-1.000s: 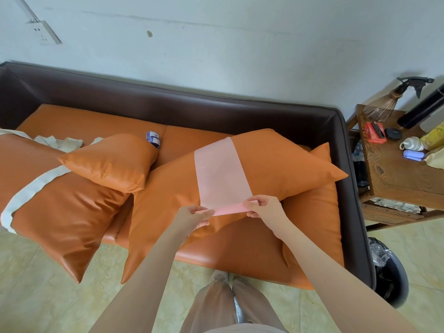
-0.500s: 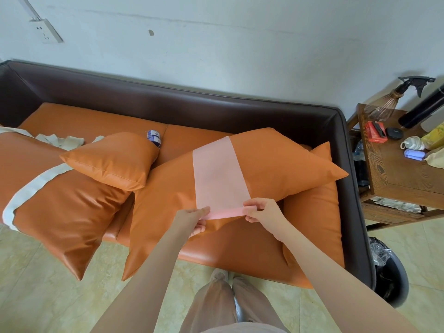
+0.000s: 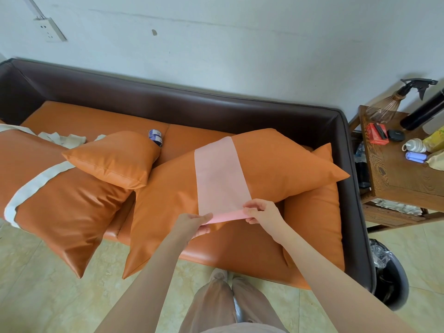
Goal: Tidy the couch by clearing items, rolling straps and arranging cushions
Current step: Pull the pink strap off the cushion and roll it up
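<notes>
Both arms reach forward, left grip [image 3: 193, 223] and right grip [image 3: 263, 211] pinching.

- No legible text anywhere.
- Blue-and-white roll [image 3: 155, 137], up-left of the hands: print too small to read.
- Red box [image 3: 375, 134], far right: unreadable.

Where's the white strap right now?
In the head view, the white strap is far left, draped across the big orange cushion beside the small cushion, its loose end bunched on the couch seat behind.
</notes>
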